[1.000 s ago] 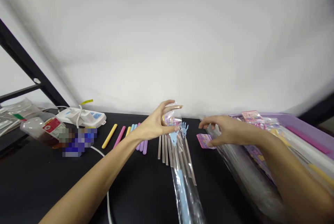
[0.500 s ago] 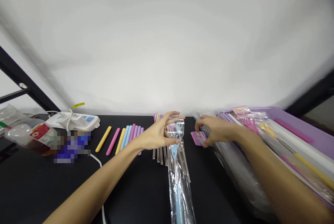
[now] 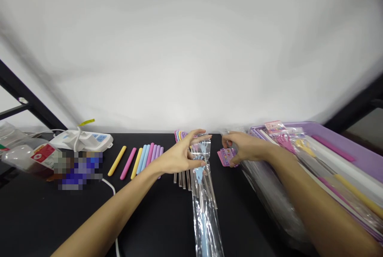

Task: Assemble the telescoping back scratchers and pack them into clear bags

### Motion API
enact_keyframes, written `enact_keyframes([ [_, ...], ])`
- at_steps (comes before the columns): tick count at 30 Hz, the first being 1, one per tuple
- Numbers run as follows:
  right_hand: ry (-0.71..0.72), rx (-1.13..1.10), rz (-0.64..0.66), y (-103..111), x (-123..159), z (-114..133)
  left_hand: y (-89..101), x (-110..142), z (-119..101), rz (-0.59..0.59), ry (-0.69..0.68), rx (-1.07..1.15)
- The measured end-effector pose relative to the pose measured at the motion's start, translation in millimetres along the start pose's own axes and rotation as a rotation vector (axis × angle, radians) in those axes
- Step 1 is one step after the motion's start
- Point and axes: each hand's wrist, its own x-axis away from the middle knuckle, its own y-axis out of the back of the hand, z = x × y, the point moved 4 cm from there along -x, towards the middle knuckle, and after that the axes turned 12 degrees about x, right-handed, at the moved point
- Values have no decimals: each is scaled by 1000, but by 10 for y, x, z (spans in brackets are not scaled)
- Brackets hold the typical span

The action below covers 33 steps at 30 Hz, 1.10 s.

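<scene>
Thumb and fingers of the left hand [image 3: 178,158] spread around the top of the clear bag [image 3: 206,209], whose lower end, with a blue scratcher [image 3: 203,225] inside, is cut off at the bottom. Fingertips of the right hand [image 3: 243,147] pinch at the small cards [image 3: 226,157], partly hiding them. Steel rods [image 3: 184,180] lie beside and under the bag, their tops half covered. Farther right, the purple bin [image 3: 324,132] runs out of view.

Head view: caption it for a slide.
Left hand at a bagged blue rod, right hand at small pink cards.
</scene>
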Motion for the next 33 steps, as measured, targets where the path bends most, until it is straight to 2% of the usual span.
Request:
enact_keyframes([
  [15, 43, -27, -62, 1, -9, -21, -15, 1, -2, -3, -9, -2],
  [23, 150, -351, -5, 228, 158, 26, -20, 2, -7, 1, -17, 8],
  [28, 120, -542, -162, 450, 295, 94, -41, -2, -17, 16, -8, 44],
  [31, 104, -613, -302, 547, 344, 225, -40, -7, 7, 3, -15, 41],
  [33, 144, -617, -391, 588, 350, 344, -34, -9, 25, -17, -38, 26],
])
